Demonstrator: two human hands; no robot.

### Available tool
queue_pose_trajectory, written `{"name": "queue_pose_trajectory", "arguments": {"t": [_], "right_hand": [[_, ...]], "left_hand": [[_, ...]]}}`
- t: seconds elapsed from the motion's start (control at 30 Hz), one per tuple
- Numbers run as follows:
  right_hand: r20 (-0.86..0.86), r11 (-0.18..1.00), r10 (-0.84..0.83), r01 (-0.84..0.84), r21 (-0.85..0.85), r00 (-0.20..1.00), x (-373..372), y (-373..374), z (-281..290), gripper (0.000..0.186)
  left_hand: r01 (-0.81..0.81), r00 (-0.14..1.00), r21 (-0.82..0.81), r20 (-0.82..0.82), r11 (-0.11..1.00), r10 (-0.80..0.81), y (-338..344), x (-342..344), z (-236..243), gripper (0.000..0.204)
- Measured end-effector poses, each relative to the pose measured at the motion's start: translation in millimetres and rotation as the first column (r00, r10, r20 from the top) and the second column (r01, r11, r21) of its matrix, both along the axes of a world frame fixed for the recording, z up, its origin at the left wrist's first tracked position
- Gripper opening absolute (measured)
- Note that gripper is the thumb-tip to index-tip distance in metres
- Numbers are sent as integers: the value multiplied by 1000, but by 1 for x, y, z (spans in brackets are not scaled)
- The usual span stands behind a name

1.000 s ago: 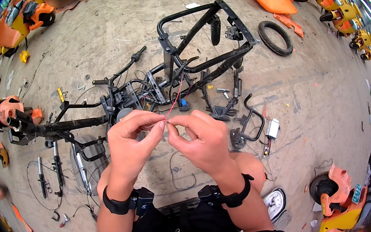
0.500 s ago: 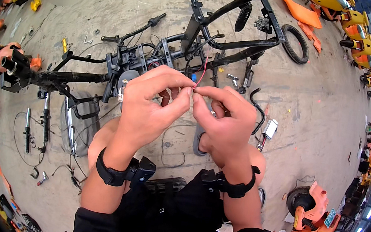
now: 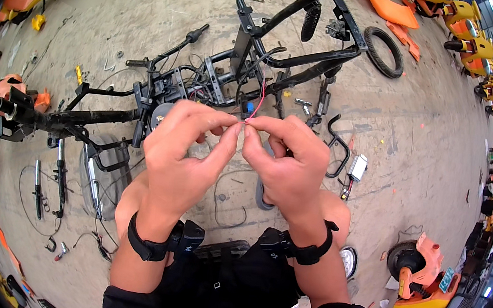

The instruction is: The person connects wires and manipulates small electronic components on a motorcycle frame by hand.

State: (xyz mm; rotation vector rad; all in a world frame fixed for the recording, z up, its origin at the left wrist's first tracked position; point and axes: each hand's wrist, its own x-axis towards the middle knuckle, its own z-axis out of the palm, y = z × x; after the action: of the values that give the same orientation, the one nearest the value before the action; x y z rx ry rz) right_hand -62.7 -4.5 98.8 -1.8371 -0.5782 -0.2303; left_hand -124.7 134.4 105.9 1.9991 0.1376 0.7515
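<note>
Fingers of left hand [image 3: 182,152] and right hand [image 3: 285,162] pinched shut on thin red wire [image 3: 258,102], black tubular frame [image 3: 286,29] behind

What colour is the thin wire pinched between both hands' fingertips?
Red, the thin wire rising from the fingertips; head view.

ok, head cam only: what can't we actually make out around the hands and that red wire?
- Head view: the near end of the red wire sits between the fingertips of the left hand and right hand; fingers cover it.
- Whether each grip truly pinches the wire: too small to tell.
- Where the wire ends inside the black frame: lost in cable clutter.
- Top-left corner: blurred.
</note>
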Motion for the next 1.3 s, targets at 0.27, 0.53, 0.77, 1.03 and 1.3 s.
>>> {"name": "queue_pose_trajectory", "arguments": {"t": [0.27,0.53,0.77,1.03,1.3], "right_hand": [[288,997,-63,73,-22,955,2,5,-3,24],[353,999,-32,41,-17,935,2,5,-6,24],[370,999,-6,21,-36,929,3,3,-6,24],[345,1000,14,-10,-15,938,2,2,-3,26],[342,1000,16,-12,-14,940,3,0,-2,25]], "left_hand": [[-77,993,142,98,987,63,-5,2,2,23],[8,1000,-104,-26,995,-11,-6,2,-4,14],[84,990,-211,-98,974,-106,-3,-1,1,12],[57,984,-298,-145,953,-105,-1,-1,4,12],[70,968,-487,-177,871,-177,-2,-4,6,12]]}}
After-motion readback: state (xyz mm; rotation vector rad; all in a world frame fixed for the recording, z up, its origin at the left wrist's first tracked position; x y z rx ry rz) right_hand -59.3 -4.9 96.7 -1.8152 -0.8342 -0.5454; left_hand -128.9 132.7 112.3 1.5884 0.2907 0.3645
